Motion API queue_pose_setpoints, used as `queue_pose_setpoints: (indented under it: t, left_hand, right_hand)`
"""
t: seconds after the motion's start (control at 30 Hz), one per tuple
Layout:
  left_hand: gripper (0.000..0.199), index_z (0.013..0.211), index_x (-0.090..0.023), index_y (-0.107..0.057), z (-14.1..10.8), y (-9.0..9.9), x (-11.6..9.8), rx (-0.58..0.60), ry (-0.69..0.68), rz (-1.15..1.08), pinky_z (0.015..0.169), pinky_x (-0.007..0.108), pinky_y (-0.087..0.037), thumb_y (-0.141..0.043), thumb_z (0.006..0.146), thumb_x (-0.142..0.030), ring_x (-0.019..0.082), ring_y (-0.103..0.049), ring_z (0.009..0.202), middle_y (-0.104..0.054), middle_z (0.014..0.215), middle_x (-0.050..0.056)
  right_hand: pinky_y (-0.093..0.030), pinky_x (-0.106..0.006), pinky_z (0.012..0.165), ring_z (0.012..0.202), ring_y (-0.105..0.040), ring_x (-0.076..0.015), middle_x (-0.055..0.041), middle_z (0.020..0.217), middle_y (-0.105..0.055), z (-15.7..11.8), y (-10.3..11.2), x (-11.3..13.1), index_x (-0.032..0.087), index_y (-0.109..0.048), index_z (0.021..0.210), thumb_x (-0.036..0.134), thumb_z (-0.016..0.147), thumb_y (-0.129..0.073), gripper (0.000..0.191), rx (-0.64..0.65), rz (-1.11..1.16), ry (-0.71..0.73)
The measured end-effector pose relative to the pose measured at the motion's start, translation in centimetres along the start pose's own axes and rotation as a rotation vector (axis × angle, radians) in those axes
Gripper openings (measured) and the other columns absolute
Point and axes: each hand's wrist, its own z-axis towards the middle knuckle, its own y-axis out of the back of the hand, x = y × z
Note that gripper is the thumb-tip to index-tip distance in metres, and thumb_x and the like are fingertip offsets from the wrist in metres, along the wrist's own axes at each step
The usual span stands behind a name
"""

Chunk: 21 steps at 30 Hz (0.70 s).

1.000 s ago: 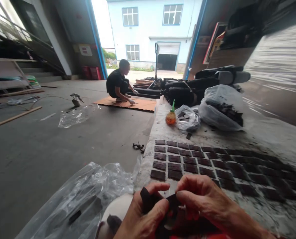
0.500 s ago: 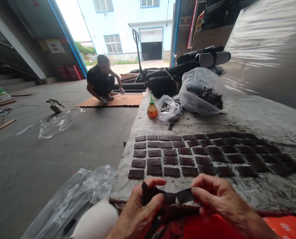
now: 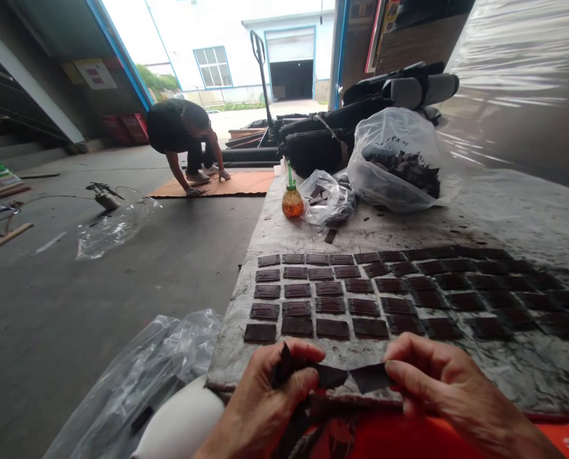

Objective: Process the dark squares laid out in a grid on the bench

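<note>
My left hand point(image 3: 265, 395) and my right hand point(image 3: 444, 386) pinch the two ends of a thin dark strip point(image 3: 341, 377) stretched between them at the near edge of the worktable point(image 3: 480, 217). More dark strips hang from my left hand. Just beyond the hands, several dark rectangular patches point(image 3: 332, 299) lie in neat rows on the table.
A small orange bottle point(image 3: 292, 203) and two clear plastic bags of dark pieces point(image 3: 394, 166) stand at the table's far end. Crumpled plastic sheeting point(image 3: 136, 382) lies at my lower left. A person point(image 3: 179, 137) bends over brown cardboard on the concrete floor.
My hands have drawn apart, stretching the strip out. The view has tilted down toward the table. The person on the floor has risen from a squat and now bends forward.
</note>
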Motion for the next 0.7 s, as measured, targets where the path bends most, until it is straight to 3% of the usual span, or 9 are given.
queue_pose_setpoints:
  t: [0.13, 0.27, 0.37, 0.47, 0.53, 0.7]
  left_hand:
    - [0.021, 0.081, -0.018, -0.068, -0.1, 2.1, -0.2, -0.097, -0.028, 0.025, 0.059, 0.021, -0.041, -0.069, 0.070, -0.036, 0.013, -0.056, 0.064, -0.069, 0.070, 0.001]
    - [0.030, 0.091, -0.020, -0.070, -0.6, 3.8, -0.2, -0.151, -0.009, 0.035, 0.060, 0.019, -0.041, -0.070, 0.071, -0.042, 0.014, -0.059, 0.069, -0.071, 0.073, 0.000]
    - [0.032, 0.091, -0.020, -0.068, -1.0, 3.1, -0.6, -0.138, 0.061, -0.002, 0.064, 0.020, -0.045, -0.069, 0.071, -0.045, 0.016, -0.062, 0.074, -0.072, 0.075, 0.000]
    - [0.029, 0.088, -0.020, -0.065, -0.9, 1.7, -1.4, 0.002, 0.081, 0.021, 0.064, 0.024, -0.047, -0.061, 0.075, -0.046, 0.019, -0.064, 0.071, -0.073, 0.075, 0.003]
    - [0.023, 0.086, -0.020, -0.064, -0.5, 1.0, -2.1, 0.084, -0.012, 0.151, 0.059, 0.024, -0.047, -0.053, 0.080, -0.040, 0.018, -0.064, 0.064, -0.072, 0.073, 0.003]
    - [0.030, 0.091, -0.019, -0.064, 1.8, -1.5, -3.1, 0.237, -0.574, 0.819, 0.062, 0.019, -0.045, -0.039, 0.076, -0.011, 0.013, -0.061, 0.064, -0.064, 0.072, 0.001]
  right_hand:
    - [-0.039, -0.017, 0.040, 0.039, -0.051, -0.0084, 0.0059, 0.047, -0.054, -0.1, 1.2, 0.2, 0.018, -0.060, 0.066, 0.045, 0.061, -0.074, 0.030, -0.113, -0.082, 0.032]
    - [-0.043, -0.020, 0.041, 0.039, -0.052, -0.0102, 0.0048, 0.050, -0.055, -0.3, 3.3, 0.2, 0.019, -0.062, 0.067, 0.047, 0.059, -0.075, 0.032, -0.279, -0.135, 0.089]
    - [-0.042, -0.019, 0.040, 0.039, -0.053, -0.0093, 0.0055, 0.050, -0.055, -0.4, 4.3, 0.0, 0.019, -0.063, 0.068, 0.046, 0.057, -0.077, 0.033, -0.338, -0.071, 0.111]
    - [-0.040, -0.017, 0.039, 0.038, -0.052, -0.0077, 0.0055, 0.052, -0.057, -0.2, 5.4, -0.4, 0.018, -0.064, 0.070, 0.044, 0.056, -0.078, 0.033, -0.407, -0.049, 0.172]
    - [-0.040, -0.018, 0.040, 0.038, -0.052, -0.0082, 0.0048, 0.052, -0.058, 0.1, 6.3, -0.6, 0.017, -0.064, 0.071, 0.044, 0.059, -0.076, 0.031, -0.449, -0.086, 0.205]
    - [-0.040, -0.020, 0.040, 0.039, -0.052, -0.0103, 0.0050, 0.047, -0.056, 1.5, 7.3, -1.3, 0.018, -0.063, 0.074, 0.042, 0.068, -0.068, 0.025, -0.415, -0.171, 0.204]
